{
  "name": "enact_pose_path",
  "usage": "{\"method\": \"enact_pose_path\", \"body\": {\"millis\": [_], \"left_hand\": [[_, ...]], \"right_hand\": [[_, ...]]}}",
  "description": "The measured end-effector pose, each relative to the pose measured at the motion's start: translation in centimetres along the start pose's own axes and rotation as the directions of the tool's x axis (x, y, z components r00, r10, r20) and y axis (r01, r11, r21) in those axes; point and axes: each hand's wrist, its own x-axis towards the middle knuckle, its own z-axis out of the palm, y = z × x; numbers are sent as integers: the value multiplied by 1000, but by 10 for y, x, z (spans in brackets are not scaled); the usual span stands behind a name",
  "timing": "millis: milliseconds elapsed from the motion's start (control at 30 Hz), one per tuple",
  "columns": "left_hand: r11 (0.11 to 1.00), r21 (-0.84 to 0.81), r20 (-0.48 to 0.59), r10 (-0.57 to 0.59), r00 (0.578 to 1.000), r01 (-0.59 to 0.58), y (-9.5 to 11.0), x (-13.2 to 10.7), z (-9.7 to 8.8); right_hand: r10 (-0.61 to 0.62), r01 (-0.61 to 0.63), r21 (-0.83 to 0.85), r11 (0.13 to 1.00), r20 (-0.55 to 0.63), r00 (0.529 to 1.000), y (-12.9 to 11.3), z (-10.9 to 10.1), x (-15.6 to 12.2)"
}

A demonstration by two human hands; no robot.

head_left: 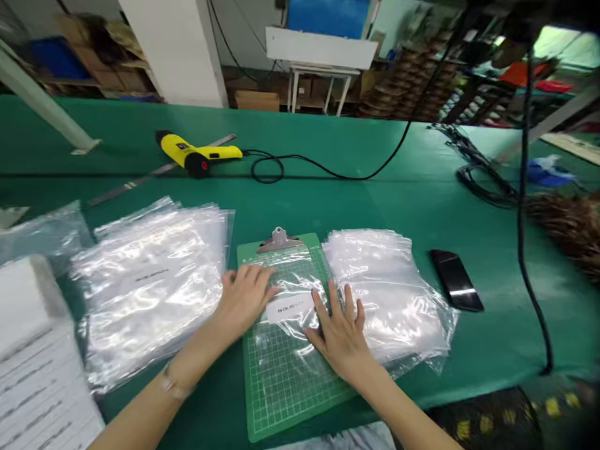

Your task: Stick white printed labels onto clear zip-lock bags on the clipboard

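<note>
At lower centre, the left hand (pixel 246 294) and right hand (pixel 343 340), fingers apart, touch a labelled zip-lock bag (pixel 284 347) on a clipboard (pixel 320 253).

Left hand (pixel 246 297) and right hand (pixel 342 331), one pair: being shown bare, five fingers to each. Left forearm (pixel 201 353) and right forearm (pixel 398 400), one pair: likewise being shown bare. Band (pixel 174 384), one: slim, pale, being worn around the left forearm; finer detail being blurred.
</note>
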Motion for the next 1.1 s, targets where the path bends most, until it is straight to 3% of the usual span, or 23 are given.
{"method": "enact_pose_path", "body": {"millis": [133,233,300,333,400,467,533,600,667,733,900,1000,1100], "left_hand": [[995,-34,-15,-99,995,99,-15,27,3],[985,-171,73,7,997,6,-17,26,-9],[953,-298,116,96,989,-58,-14,18,-28],[932,-353,124,129,984,-78,-13,14,-40],[869,-485,107,170,980,-97,-13,8,-67],[770,-631,28,140,990,-91,-19,6,-93],[681,-727,-101,28,995,-92,-31,8,-116],[657,-746,-221,-94,971,-106,-49,7,-133],[664,-736,-296,-145,944,-128,-66,2,-144],[677,-723,-323,-155,933,-138,-81,-7,-150],[812,-581,-355,-189,916,-57,-114,-25,-161],[874,-485,-371,-232,899,26,-142,-20,-159],[929,-347,-431,-283,857,132,-163,-14,-137]], "right_hand": [[-20,21,40,999,-26,999,5,0,-5],[5,9,214,977,-68,998,9,-9,0],[55,-27,459,888,-49,997,9,-19,11],[77,-61,612,788,0,997,8,-24,17],[50,-182,874,450,178,983,1,-34,31],[-70,-320,937,140,331,941,-11,-41,43],[-166,-391,920,27,390,906,-28,-45,50],[-200,-391,920,25,388,900,-45,-48,54],[-220,-382,924,10,375,901,-60,-51,55],[-236,-371,929,0,360,903,-73,-52,55],[-263,-348,937,34,345,901,-101,-53,55],[-252,-308,947,91,322,913,-123,-48,64],[-222,-229,959,169,263,939,-152,-38,84]]}}
